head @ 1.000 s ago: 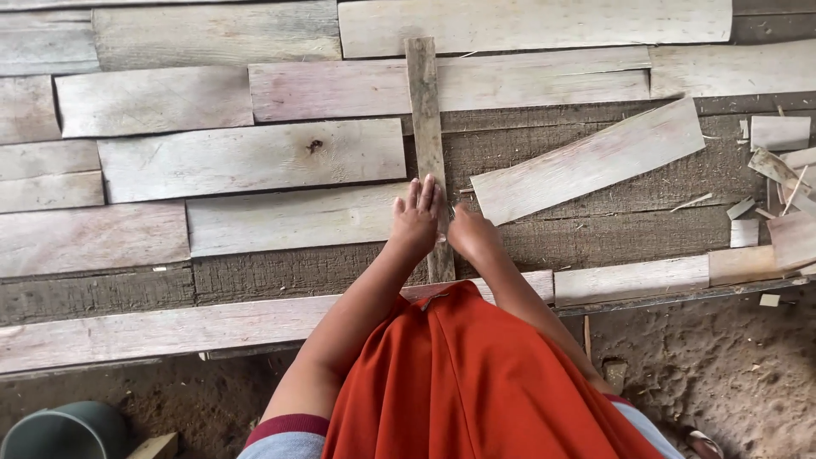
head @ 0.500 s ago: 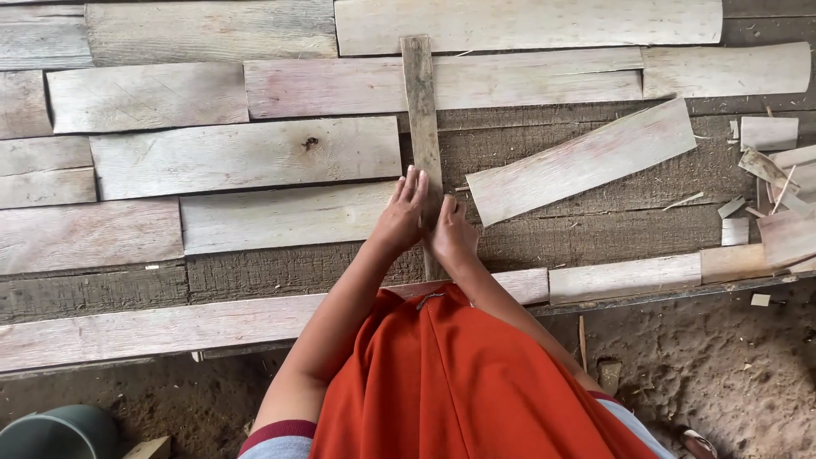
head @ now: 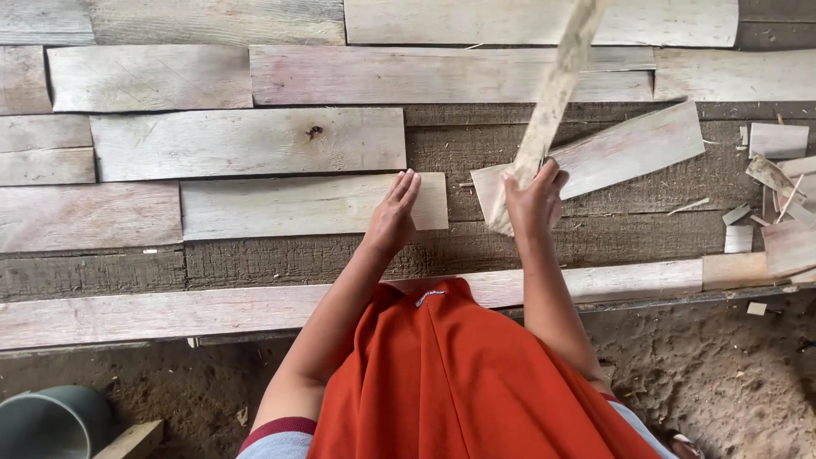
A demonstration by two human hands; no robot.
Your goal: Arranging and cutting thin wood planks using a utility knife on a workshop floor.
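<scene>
Wood strip (head: 557, 85), gripped at its lower end by right hand (head: 533, 202).
Judged light, stiff, splintery; left hand (head: 393, 217) flat, released, on plank (head: 289, 206).

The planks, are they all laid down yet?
Not all. Many planks already lie flat in rows. The right hand grips a narrow strip, lifted at a slant. The left hand rests on a laid plank. Dark gaps and loose scraps remain.
</scene>
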